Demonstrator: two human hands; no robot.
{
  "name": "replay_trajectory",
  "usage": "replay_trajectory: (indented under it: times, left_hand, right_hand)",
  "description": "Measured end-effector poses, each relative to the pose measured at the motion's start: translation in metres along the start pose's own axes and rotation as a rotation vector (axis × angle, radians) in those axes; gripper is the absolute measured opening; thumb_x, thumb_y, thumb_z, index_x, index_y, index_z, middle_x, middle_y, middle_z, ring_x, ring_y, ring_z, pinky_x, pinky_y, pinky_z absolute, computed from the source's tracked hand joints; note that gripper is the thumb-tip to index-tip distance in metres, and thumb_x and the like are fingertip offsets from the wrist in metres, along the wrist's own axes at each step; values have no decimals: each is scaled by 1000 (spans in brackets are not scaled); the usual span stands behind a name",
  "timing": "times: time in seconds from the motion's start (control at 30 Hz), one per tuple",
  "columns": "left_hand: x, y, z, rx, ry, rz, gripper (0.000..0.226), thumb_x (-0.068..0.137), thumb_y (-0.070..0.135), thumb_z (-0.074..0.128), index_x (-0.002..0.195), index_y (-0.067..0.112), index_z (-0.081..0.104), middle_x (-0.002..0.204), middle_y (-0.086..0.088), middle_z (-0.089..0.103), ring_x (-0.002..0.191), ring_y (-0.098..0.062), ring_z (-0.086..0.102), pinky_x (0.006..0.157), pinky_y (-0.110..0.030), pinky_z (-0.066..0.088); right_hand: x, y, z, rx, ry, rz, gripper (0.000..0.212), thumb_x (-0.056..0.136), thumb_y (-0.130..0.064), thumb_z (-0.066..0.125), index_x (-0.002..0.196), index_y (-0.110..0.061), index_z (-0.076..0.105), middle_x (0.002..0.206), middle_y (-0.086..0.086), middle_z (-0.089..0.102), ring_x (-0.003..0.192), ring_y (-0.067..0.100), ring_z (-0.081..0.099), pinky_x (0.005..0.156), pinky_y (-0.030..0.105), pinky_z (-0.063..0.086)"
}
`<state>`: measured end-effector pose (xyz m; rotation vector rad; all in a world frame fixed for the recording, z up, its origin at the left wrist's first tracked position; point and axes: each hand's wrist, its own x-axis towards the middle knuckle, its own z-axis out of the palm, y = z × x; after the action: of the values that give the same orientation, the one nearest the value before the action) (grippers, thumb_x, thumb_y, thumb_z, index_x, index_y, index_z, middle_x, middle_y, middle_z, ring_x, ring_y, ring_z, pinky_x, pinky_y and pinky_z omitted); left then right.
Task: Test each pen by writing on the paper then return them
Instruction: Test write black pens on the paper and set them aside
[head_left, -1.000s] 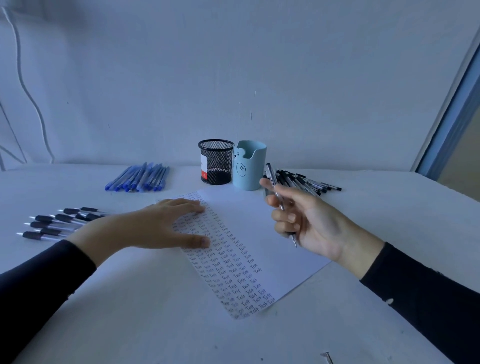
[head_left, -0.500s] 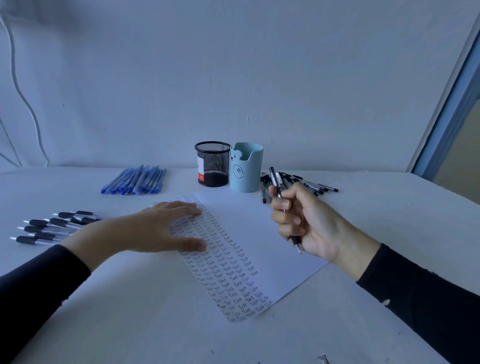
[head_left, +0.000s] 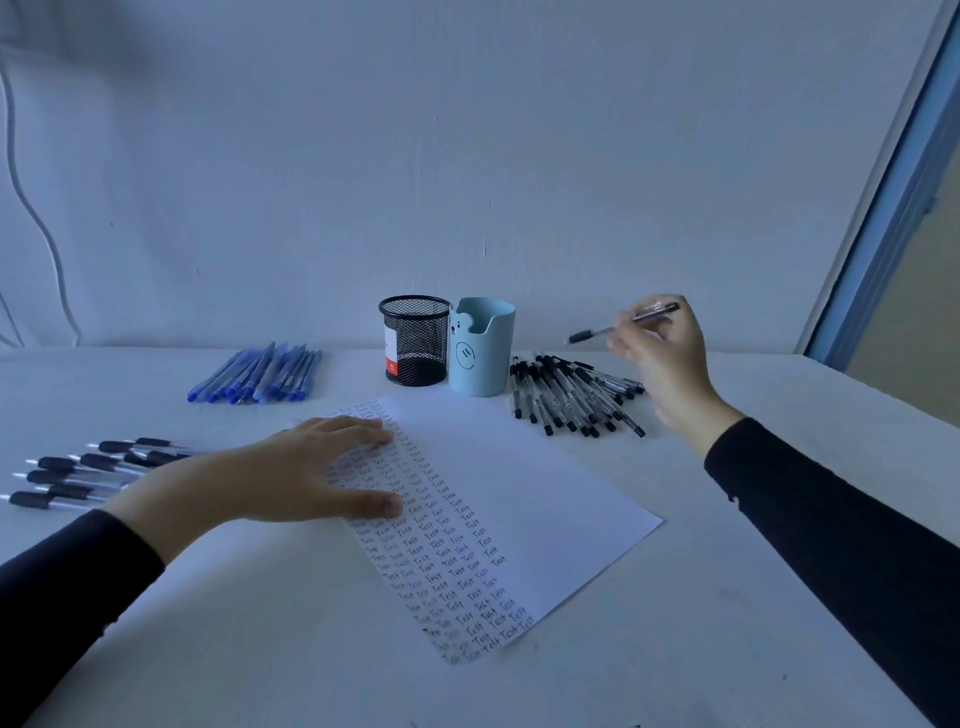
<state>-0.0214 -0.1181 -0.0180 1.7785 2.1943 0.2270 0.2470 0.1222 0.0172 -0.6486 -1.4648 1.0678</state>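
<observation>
Looks like a plain office-type room: pen holders and sorted pen piles laid out on a white worktop against a bare wall.

Your only view: head-worn wide-angle | faces forward, down | near white flat tabletop, white written-on paper sheet centred | pale plain wall behind

You wear long sleeves of plain, near-black cloth on both arms, and they fit fairly close. Your left sleeve ends in a simple edge at the wrist, and your right sleeve ends the same way. On the right sleeve a small pale speck sits just behind the cuff edge, and a few soft folds show in the cloth farther up. Beyond the cuffs your left hand and right hand are bare, and the left thumbnail looks short.
</observation>
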Motion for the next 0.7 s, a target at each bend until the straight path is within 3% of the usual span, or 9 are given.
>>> replay_trajectory:
  times: [0.13,0.27,0.37,0.5,0.57,0.7]
  left_hand:
    - [0,-1,0,5,-10,-1,111,45,101,40,144,52,26,155,26,17,146,-6,10,121,-44,12]
    - [0,1,0,5,-9,3,111,46,100,40,144,50,27,155,26,18,145,-5,11,121,-41,12]
    - [0,2,-1,11,-14,2,110,47,98,40,144,50,26,155,26,18,145,-6,12,120,-41,12]
    - [-1,2,-1,7,-14,1,109,48,98,41,145,50,26,155,25,18,145,-7,12,120,-41,13]
    - [-1,2,-1,5,-8,5,108,48,97,42,144,51,26,155,24,18,145,-7,12,121,-42,13]
    - [-1,2,-1,-9,-10,3,108,48,97,42,144,51,26,155,24,18,145,-8,14,121,-44,15]
  right_hand:
    - [4,31,-10,-230,60,0,25,83,-2,66,82,-25,56,87,-4,61,91,19,64,80,34,57]
    - [1,42,-13,-470,24,12,10,85,-10,69,89,-16,61,90,-9,62,84,6,59,70,19,44]
    - [-4,48,-12,-623,-24,49,5,84,-20,71,82,-20,67,83,-14,64,88,12,62,80,29,49]
    - [-7,48,-8,-770,-84,25,17,87,-34,68,70,-33,64,77,-20,64,90,17,64,89,39,49]
    - [-8,48,-8,-860,-77,-44,19,88,-37,64,70,-34,67,84,-16,67,96,22,61,88,39,45]
    - [-11,49,-4,-994,-106,-139,18,93,-32,58,92,-27,75,109,-3,64,104,27,53,83,34,31]
